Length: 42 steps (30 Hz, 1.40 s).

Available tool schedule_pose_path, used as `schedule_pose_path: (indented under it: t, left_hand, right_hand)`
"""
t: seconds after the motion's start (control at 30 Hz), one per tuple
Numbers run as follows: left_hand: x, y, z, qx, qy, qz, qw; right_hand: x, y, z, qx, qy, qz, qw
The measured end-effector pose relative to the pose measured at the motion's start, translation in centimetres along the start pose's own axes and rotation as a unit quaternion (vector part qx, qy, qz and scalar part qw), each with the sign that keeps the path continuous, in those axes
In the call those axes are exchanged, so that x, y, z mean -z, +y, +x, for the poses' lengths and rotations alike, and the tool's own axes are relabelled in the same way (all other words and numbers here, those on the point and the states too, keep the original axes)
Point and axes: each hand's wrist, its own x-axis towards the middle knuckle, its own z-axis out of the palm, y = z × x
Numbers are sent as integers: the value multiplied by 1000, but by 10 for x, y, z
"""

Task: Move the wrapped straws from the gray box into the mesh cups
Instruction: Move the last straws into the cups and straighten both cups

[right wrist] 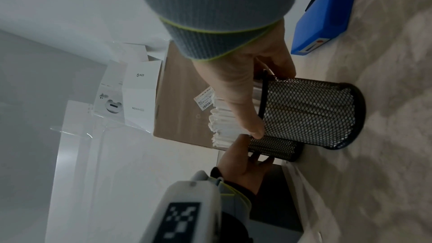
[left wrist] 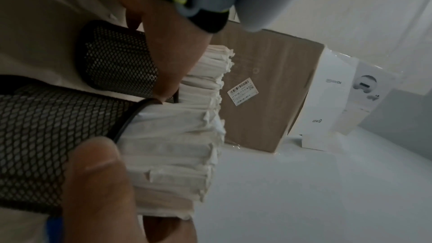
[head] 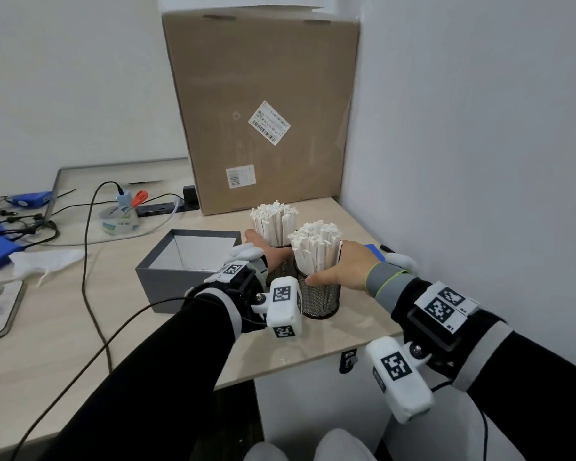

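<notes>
On the light wood desk (head: pixel 187 331), right of the open gray box (head: pixel 167 277), two black mesh cups stand touching, both packed with white paper-wrapped straws (head: pixel 316 244). Right hand (head: pixel 343 266) grips the near cup (head: pixel 320 299) at the rim; left hand (head: pixel 263 247) curls round the far cup (head: pixel 280 269).

Far mesh cup (head: pixel 281 266) mostly hidden behind left hand (head: pixel 263 249); box labels' (head: pixel 269 127) print too small to read.
</notes>
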Motion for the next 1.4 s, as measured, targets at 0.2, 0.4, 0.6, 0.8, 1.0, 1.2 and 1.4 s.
schedule_pose_path:
  t: [0.2,0.4,0.6,0.8,1.0,1.2,1.4]
  left_hand:
    - [20,27,-9,-81,-69,-29,994]
    - [39,68,36,-100,-52,18,993]
    - [11,95,131,-85,-85,141,983]
    - [-18,128,156,-78,-147,246,955]
    - [-74,119,211,-24,-99,266,959]
    - [-105,114,238,-31,-74,263,961]
    - [-125,114,246,-82,-64,256,961]
  right_hand:
    - [39,-14,12,24,39,2,999]
    - [93,-45,74,29,66,57,996]
    - [109,-56,171,9,23,72,997]
    - [103,-29,269,-2,10,2,1000]
    - [89,4,331,-1,11,-52,999]
    - [77,30,357,-10,11,-48,999]
    - [79,37,365,13,19,12,1000]
